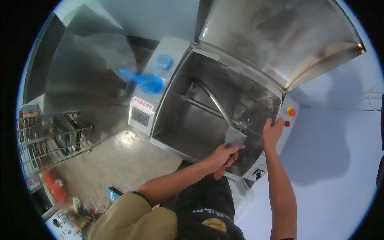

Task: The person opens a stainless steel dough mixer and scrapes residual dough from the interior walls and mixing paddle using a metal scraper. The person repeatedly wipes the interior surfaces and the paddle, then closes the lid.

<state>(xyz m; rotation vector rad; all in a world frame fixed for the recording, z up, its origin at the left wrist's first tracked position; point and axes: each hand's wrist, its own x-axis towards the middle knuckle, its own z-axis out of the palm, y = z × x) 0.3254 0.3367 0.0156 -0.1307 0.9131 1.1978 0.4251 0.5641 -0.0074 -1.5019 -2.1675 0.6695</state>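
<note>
A stainless-steel dough mixer [168, 145] stands in front of me, its lid [255, 33] raised. Inside the tub, a bent metal mixing bar [214, 100] crosses above a straight shaft [205, 108]. Pale residue marks the tub's right wall and the shaft's right end. My left hand [223, 157] is closed around a flat scraper [235, 136] with an orange handle, over the tub's front right part. The blade points away from me, near the lower end of the bar; I cannot tell if they touch. My right hand [273, 132] grips the tub's right rim.
Beside my right hand are a red stop button [291, 112] and a smaller dark red button [287, 124]. A rotary switch [258, 174] sits nearer me. The mixer's left top bears a blue timer [164, 61] and a blue plastic vessel [150, 82]. A metal rack [57, 141] stands left.
</note>
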